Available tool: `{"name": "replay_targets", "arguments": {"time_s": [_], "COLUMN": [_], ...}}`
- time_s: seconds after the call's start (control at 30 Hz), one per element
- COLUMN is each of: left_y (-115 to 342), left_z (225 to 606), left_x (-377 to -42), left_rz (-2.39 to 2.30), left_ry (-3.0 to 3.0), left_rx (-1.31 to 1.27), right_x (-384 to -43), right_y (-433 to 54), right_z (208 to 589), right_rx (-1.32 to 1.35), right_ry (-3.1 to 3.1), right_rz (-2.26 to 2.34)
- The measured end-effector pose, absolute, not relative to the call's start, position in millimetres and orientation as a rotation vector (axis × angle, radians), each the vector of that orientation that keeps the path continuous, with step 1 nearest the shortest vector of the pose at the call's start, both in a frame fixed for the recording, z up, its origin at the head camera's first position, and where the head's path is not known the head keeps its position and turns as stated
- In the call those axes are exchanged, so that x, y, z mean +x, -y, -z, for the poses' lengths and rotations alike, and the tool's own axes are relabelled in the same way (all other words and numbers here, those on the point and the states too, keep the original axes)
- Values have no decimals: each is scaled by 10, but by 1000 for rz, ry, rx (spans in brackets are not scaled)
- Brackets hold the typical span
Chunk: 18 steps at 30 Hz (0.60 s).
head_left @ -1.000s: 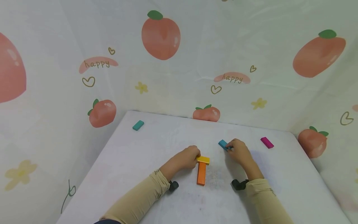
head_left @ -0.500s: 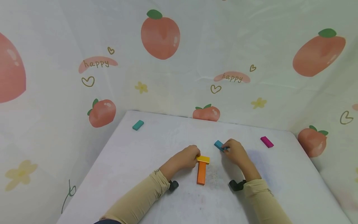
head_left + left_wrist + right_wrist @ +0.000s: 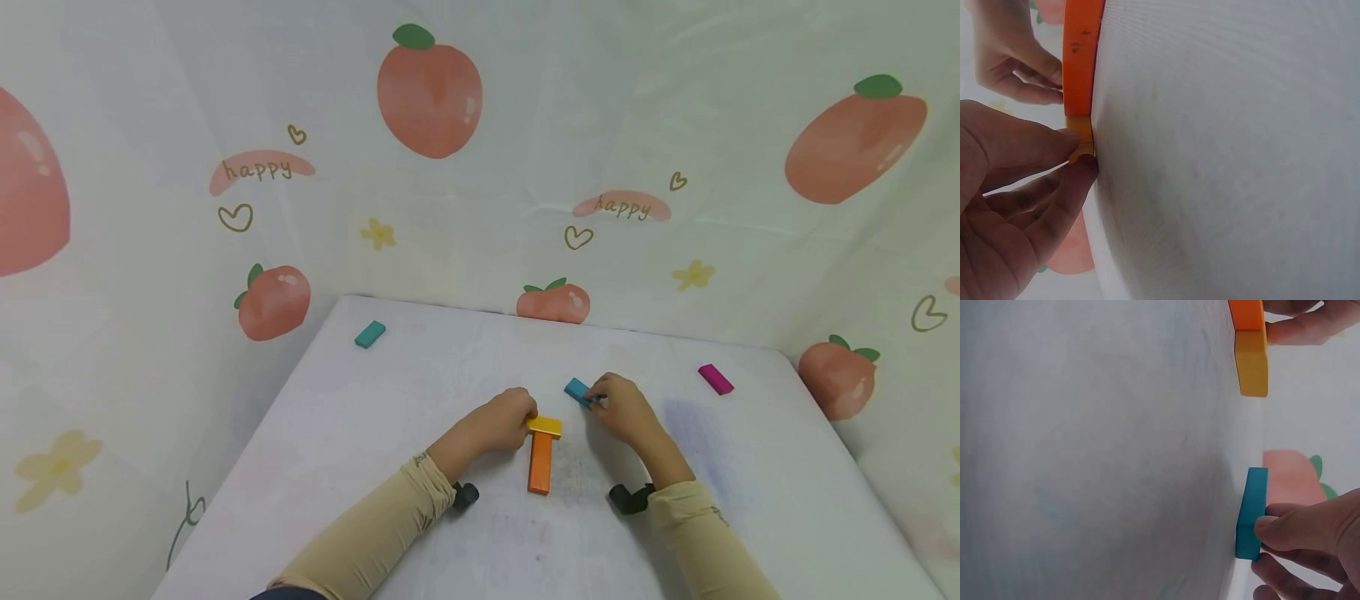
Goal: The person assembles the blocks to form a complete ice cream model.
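An orange block (image 3: pixel 539 467) lies lengthwise on the table, and a yellow block (image 3: pixel 547 427) sits crosswise against its far end, making a T shape. My left hand (image 3: pixel 501 421) pinches the yellow block's left end between thumb and finger, as the left wrist view also shows. To the right and farther back, my right hand (image 3: pixel 624 406) pinches the near end of a blue block (image 3: pixel 1252 512), with the thumb on its side. The blue block stays apart from the yellow one. Its near end is partly hidden by my fingers in the head view.
A teal block (image 3: pixel 371 334) lies at the table's far left, and a magenta block (image 3: pixel 716 379) at the far right. Behind the white table (image 3: pixel 465 333) hangs a cloth (image 3: pixel 495 233) printed with fruit. A black wrist device (image 3: pixel 632 498) sits below my right wrist.
My right hand has brought the blue block leftward across the table, closer to the yellow block. The left hand stays in place on the yellow block.
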State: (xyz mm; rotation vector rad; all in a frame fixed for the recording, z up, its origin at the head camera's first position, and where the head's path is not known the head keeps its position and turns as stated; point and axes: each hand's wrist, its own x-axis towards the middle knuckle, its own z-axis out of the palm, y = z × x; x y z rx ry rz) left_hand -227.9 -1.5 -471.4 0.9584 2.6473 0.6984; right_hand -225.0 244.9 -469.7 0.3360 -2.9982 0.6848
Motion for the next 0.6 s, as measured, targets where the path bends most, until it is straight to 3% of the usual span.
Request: {"name": "replay_targets", "arguments": {"time_s": [0.6], "left_y": [23], "left_z": [4701], "left_x": [-2278], "left_rz": [-698], "left_ry": [-2647], "left_rx": [989], "right_x": [-2249], "right_y": [-2320], "right_z": [4702], "right_rx": [392], "right_ry": [3030], "right_rz": [-732]}}
